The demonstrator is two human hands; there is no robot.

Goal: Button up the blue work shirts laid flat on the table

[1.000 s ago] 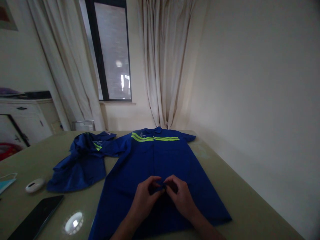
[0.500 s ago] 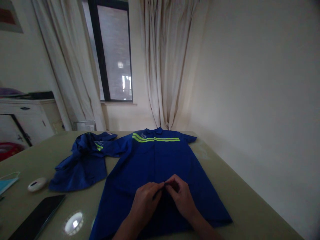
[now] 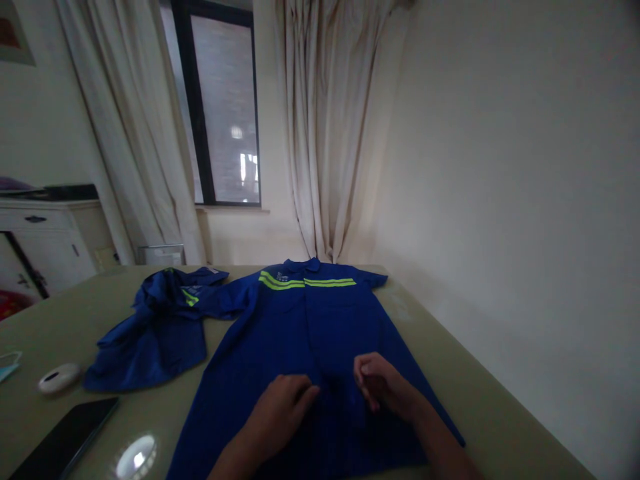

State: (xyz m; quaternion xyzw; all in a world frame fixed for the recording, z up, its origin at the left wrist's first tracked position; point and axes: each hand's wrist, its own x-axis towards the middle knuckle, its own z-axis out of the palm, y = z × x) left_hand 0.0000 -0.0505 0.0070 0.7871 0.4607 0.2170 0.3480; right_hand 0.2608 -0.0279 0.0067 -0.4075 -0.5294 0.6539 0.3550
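A blue short-sleeved garment [image 3: 280, 327] with yellow-green chest stripes lies spread face up, its collar toward the window. Over its lower front, left of the front seam, is my left hand [image 3: 284, 408], its fingers bent down toward the cloth; the fingertips are hidden. My right hand [image 3: 383, 387] is over the lower right front, fingers curled with a gap beside the thumb and nothing visible between them. Some cloth between the hands is raised and dark. A second blue garment [image 3: 155, 340] lies crumpled to the left, touching the sleeve.
On the greenish table [image 3: 505, 413] at left are a black phone [image 3: 63, 440], a white oval object [image 3: 59, 378] and part of a face mask [image 3: 9, 370]. A wall borders the right side. Curtains, a window and a white cabinet [image 3: 47, 240] stand behind.
My hands, together at the front seam before, have moved apart. The right one has let go of the cloth and shifted right; the left has moved slightly left and down. The view has shifted slightly.
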